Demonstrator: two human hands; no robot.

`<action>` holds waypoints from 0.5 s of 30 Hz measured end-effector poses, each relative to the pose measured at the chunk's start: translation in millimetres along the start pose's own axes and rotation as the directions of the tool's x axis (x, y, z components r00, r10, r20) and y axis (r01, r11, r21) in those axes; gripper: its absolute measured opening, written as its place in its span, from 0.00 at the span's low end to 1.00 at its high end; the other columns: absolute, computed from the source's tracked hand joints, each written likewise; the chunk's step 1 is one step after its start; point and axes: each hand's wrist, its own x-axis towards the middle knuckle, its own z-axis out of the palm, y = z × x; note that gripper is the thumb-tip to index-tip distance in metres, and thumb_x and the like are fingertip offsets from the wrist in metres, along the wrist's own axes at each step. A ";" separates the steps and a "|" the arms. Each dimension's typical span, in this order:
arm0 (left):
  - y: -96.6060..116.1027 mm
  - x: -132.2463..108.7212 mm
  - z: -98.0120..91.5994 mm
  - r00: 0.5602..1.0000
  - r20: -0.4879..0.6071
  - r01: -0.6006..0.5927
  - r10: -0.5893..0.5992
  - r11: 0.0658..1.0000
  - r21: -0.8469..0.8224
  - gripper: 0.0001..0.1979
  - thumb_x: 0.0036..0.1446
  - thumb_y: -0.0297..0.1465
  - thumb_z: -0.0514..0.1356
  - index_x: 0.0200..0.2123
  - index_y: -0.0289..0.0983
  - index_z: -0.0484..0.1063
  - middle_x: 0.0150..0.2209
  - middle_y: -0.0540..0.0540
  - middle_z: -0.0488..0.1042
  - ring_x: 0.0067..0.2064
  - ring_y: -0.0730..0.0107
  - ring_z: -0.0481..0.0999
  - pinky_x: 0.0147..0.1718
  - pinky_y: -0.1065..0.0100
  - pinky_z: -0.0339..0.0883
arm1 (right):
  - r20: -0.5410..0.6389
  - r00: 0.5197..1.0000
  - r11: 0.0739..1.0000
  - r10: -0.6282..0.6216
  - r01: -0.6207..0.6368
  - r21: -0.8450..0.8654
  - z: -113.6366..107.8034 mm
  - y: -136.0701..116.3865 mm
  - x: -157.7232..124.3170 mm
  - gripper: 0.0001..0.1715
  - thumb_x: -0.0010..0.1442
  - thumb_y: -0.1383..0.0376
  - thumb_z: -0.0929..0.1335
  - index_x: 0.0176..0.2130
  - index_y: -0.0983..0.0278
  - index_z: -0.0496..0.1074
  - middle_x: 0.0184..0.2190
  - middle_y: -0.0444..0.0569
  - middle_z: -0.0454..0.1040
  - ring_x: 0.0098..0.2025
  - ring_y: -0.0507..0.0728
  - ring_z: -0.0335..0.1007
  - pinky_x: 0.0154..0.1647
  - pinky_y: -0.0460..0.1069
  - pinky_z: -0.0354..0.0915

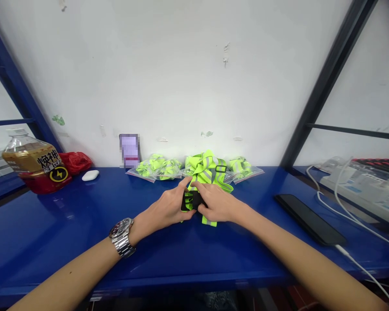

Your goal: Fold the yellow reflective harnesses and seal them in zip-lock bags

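Head view: left hand (169,207) and right hand (217,203) gripping black plastic buckle (192,201) on unbagged neon-yellow reflective vest (205,170); other vests remain sealed in clear plastic bags (157,170).

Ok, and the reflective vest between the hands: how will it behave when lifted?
The reflective vest will probably hang floppy, since its webbing lies bunched on the blue table. It looks light, though the black plastic buckle may swing its end down.

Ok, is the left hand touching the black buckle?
Touching. The head view shows the left hand with its fingertips pressed against the black buckle.
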 end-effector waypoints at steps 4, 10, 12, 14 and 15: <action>1.2 0.8 -2.6 0.996 -0.025 -0.081 0.080 0.996 -0.045 0.47 0.53 0.34 0.65 0.65 0.42 0.35 0.54 0.35 0.63 0.52 0.52 0.72 0.45 0.54 0.72 | -0.113 0.993 0.978 -0.044 0.066 0.199 3.2 3.7 -2.5 0.38 0.57 0.64 0.59 0.64 0.70 0.44 0.39 0.54 0.70 0.34 0.59 0.64 0.33 0.53 0.61; 4.5 4.3 4.3 0.962 -0.117 -0.249 0.245 0.968 -0.018 0.50 0.50 0.38 0.67 0.63 0.43 0.34 0.54 0.34 0.48 0.60 0.46 0.55 0.50 0.41 0.66 | -0.448 0.888 0.884 0.102 0.125 0.450 23.7 0.4 4.4 0.32 0.66 0.55 0.53 0.64 0.67 0.43 0.41 0.53 0.63 0.43 0.59 0.62 0.46 0.57 0.62; 6.2 5.1 8.1 0.963 -0.114 -0.250 0.245 0.968 -0.034 0.51 0.49 0.36 0.68 0.63 0.43 0.32 0.53 0.34 0.48 0.59 0.46 0.53 0.51 0.39 0.65 | -0.485 0.863 0.862 0.142 0.134 0.490 28.5 -3.6 7.8 0.31 0.66 0.56 0.53 0.63 0.67 0.43 0.45 0.54 0.62 0.46 0.59 0.61 0.49 0.58 0.61; 7.6 4.8 9.8 0.968 -0.092 -0.240 0.234 0.969 -0.064 0.53 0.48 0.37 0.69 0.63 0.43 0.32 0.53 0.34 0.47 0.59 0.46 0.53 0.51 0.37 0.64 | -0.473 0.869 0.848 0.147 0.135 0.512 30.1 -5.4 10.3 0.31 0.66 0.56 0.54 0.63 0.66 0.43 0.47 0.55 0.60 0.49 0.59 0.61 0.51 0.58 0.61; 8.2 4.3 9.4 0.971 -0.077 -0.234 0.228 0.969 -0.075 0.54 0.46 0.39 0.70 0.63 0.43 0.32 0.54 0.34 0.47 0.59 0.44 0.53 0.51 0.37 0.63 | -0.460 0.876 0.844 0.142 0.136 0.519 29.7 -4.9 11.0 0.30 0.66 0.57 0.54 0.63 0.66 0.44 0.48 0.55 0.60 0.50 0.59 0.60 0.52 0.58 0.60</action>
